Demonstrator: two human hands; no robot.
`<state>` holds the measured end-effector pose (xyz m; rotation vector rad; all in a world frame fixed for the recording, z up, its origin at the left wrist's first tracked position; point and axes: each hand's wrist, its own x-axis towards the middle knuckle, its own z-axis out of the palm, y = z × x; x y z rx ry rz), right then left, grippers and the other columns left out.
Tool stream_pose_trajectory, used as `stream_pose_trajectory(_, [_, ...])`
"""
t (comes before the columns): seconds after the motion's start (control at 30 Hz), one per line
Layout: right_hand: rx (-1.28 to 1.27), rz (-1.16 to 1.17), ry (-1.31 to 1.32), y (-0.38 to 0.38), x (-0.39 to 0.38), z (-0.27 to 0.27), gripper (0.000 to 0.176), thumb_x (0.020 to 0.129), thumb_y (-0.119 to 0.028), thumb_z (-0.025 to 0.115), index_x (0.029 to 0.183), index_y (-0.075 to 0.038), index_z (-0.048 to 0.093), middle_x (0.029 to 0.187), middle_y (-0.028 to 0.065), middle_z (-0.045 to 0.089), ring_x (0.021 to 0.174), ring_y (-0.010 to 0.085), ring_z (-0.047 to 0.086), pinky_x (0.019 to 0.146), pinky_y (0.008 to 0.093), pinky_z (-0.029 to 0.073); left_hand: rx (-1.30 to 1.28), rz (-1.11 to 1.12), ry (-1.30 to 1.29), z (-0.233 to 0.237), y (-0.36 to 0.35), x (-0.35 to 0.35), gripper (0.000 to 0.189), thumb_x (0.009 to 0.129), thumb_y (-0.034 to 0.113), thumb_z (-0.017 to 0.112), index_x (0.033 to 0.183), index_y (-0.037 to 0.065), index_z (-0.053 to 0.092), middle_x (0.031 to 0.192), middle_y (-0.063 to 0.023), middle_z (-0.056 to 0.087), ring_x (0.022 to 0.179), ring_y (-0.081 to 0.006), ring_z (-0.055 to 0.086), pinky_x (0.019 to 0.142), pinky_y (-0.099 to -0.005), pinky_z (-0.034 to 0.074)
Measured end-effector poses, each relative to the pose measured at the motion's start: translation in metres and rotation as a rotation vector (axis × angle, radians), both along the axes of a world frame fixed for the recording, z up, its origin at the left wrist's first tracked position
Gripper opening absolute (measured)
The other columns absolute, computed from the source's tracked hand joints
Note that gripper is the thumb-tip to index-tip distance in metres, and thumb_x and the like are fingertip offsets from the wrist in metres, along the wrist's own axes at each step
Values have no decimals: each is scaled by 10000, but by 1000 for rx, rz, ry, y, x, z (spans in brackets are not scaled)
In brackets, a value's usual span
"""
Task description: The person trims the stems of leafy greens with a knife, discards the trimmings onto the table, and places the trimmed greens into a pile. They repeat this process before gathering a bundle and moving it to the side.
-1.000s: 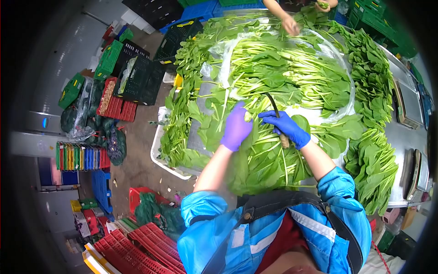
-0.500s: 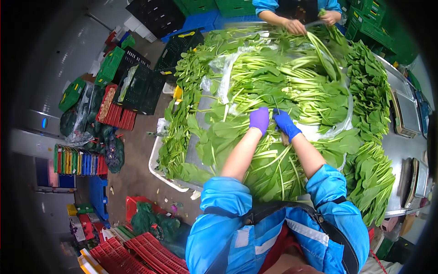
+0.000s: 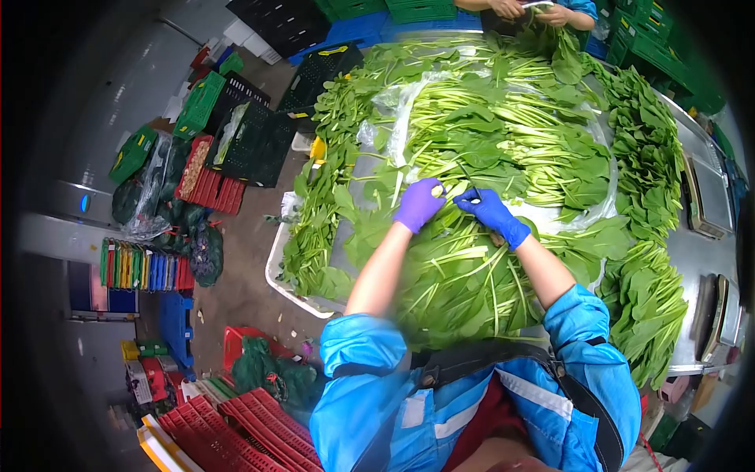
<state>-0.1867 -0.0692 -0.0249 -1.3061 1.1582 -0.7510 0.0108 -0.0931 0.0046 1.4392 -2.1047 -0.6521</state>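
My left hand (image 3: 419,204), in a purple glove, is closed around the pale stem end of a leafy green (image 3: 437,191). Close on its right, my right hand (image 3: 497,215) wears a blue glove, its fingers curled around a small knife (image 3: 467,176) with a thin dark blade. The two hands are slightly apart. Loose leafy greens (image 3: 464,291) with long pale stems lie below my hands, and more stems (image 3: 550,149) are piled just beyond them.
Bundled greens (image 3: 641,157) line the metal table's (image 3: 688,259) right side. Opposite, a person's hands (image 3: 550,14) hold greens. Clear plastic sheeting (image 3: 403,118) lies among the leaves. Dark crates (image 3: 250,145) stand on the left, red crates (image 3: 259,429) at lower left.
My left hand has moved left and tilted, away from my right hand, showing the stem end in it. The person opposite has raised their greens toward their body.
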Motion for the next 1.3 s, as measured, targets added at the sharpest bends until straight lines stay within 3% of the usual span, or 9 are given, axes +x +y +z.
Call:
stream_pose_trajectory(0.2, [-188, -152, 95, 27, -29, 28, 272, 815, -268, 680, 972, -47, 700, 851, 79, 689, 705, 128, 582, 665, 288, 461, 191, -323, -27, 12, -5, -33, 304, 702, 137, 670, 999, 73, 670, 889, -126, 671, 802, -239, 629, 746, -325, 492])
stream_pose_trajectory(0.3, [-82, -153, 42, 50, -49, 56, 268, 832, -244, 669, 1021, -54, 686, 877, 43, 681, 701, 111, 569, 649, 270, 465, 617, -333, 266, 41, 26, -40, 408, 684, 194, 757, 1051, 41, 662, 941, -73, 667, 859, -153, 589, 795, -280, 469])
stream_pose_trajectory(0.4, [-165, -109, 31, 63, -58, 46, 294, 840, -191, 651, 1117, -92, 648, 931, 74, 689, 746, 160, 631, 643, 292, 502, 433, -269, 120, 32, 50, -50, 445, 680, 241, 792, 1043, 21, 656, 918, -84, 672, 828, -141, 580, 773, -292, 467])
stream_pose_trajectory(0.47, [-670, -187, 392, 73, -57, 43, 422, 793, -167, 634, 1209, -116, 583, 931, 132, 676, 678, 272, 629, 638, 359, 494, 386, -235, 146, 26, 55, -49, 428, 692, 238, 786, 1034, 16, 656, 898, -83, 674, 805, -135, 577, 762, -294, 468])
stream_pose_trajectory(0.67, [-667, -100, 684, 79, -48, 33, 566, 712, -62, 582, 1270, -130, 519, 900, 149, 638, 699, 324, 614, 622, 440, 481, 392, -220, 126, 32, 63, -43, 351, 724, 210, 764, 989, 6, 658, 847, -67, 671, 765, -92, 550, 723, -286, 467])
stream_pose_trajectory(0.8, [-465, 6, 882, 62, -86, -5, 332, 761, -116, 558, 1082, -101, 640, 785, 175, 648, 713, 354, 623, 631, 440, 494, 498, -229, 258, 59, 71, -25, 345, 718, 212, 769, 965, -2, 661, 859, -75, 670, 774, -113, 570, 731, -287, 467])
stream_pose_trajectory(0.97, [-309, -41, 228, 83, -49, 93, 428, 787, -292, 703, 1168, -115, 620, 659, 92, 613, 544, 140, 543, 554, 289, 442, 162, -228, 186, 54, 70, -33, 321, 696, 241, 772, 902, 17, 671, 831, -145, 660, 739, -235, 623, 709, -328, 477])
stream_pose_trajectory(1.1, [-311, 12, 230, 79, -25, 72, 369, 776, -225, 710, 1118, -101, 649, 628, 101, 601, 524, 143, 544, 529, 276, 436, 105, -238, -75, 67, 74, -29, 239, 677, 264, 746, 810, 82, 666, 734, -154, 604, 693, -354, 579, 622, -415, 461])
stream_pose_trajectory(1.3, [-519, 75, 520, 83, -3, 56, 216, 696, -238, 692, 802, -52, 668, 664, 173, 622, 628, 343, 618, 592, 403, 505, 62, -287, -294, 70, 89, -5, 220, 694, 301, 719, 816, 123, 675, 709, -131, 614, 664, -338, 590, 604, -426, 467])
